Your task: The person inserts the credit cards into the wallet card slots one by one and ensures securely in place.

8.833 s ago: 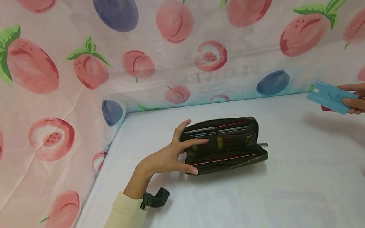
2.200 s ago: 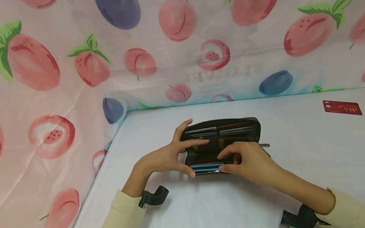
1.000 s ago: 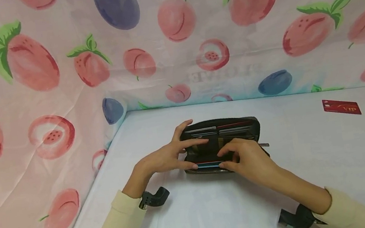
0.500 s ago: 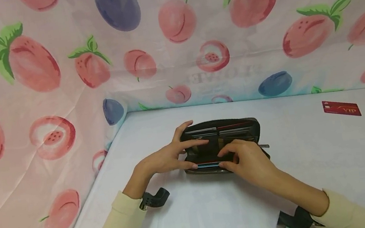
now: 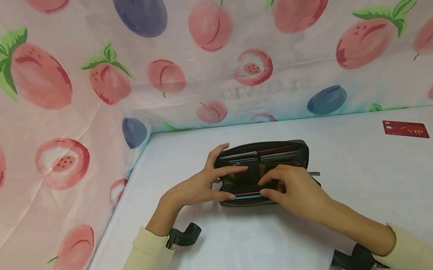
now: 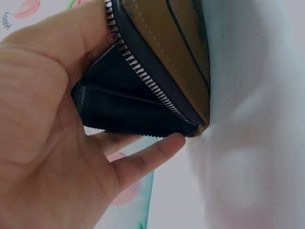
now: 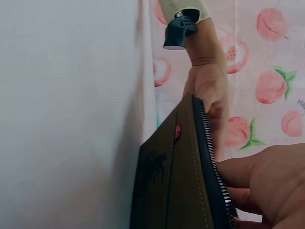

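Note:
A dark zip-around wallet [image 5: 261,147] lies spread apart on the white table, with several card edges in its back slots. My left hand [image 5: 200,187] holds its left end, thumb on the front edge and another finger reaching across the inside. A blue card [image 5: 246,197] sits nearly fully down in the front section, only a thin strip showing beside a red edge. My right hand [image 5: 301,190] pinches around the strip's right end, its fingertips partly hidden. In the right wrist view the wallet's outside [image 7: 167,181] is olive-brown with a dark horse mark.
A red VIP card [image 5: 405,128] lies flat at the far right of the table. The zip pull [image 5: 314,173] sticks out from the wallet's right side. Fruit-patterned cloth [image 5: 206,62] rises behind and on the left.
The blue card, held in my right hand far right earlier, is now down in the wallet. The red card has been left on the table. Over the last second both hands hardly move.

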`<state>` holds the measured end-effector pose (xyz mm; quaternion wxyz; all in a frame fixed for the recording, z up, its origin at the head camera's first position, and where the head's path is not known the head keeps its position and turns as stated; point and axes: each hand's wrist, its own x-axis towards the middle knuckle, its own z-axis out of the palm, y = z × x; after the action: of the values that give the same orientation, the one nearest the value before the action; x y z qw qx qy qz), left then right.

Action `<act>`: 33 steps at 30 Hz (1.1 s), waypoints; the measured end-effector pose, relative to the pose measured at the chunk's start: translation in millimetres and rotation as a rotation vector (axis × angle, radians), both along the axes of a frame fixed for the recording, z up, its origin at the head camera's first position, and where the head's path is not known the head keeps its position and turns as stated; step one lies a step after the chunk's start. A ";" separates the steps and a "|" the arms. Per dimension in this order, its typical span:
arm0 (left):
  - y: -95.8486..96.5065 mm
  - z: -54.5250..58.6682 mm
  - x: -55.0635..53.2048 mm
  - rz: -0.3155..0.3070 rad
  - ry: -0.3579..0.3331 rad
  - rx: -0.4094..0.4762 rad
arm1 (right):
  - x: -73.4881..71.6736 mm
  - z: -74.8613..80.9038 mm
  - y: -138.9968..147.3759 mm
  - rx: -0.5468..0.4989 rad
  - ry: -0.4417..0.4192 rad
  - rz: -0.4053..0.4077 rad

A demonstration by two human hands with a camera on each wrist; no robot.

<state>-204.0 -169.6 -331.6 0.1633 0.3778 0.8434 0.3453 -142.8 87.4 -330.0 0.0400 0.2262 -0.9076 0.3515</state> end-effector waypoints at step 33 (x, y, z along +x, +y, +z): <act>0.4 2.2 1.6 0.008 0.032 -0.037 | -70.9 42.1 187.4 -0.069 0.024 -0.678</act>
<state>-202.3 -169.2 -329.4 0.1551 0.3767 0.8537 0.3243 -213.7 274.8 -287.9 0.1726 -0.0856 -0.9182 0.3460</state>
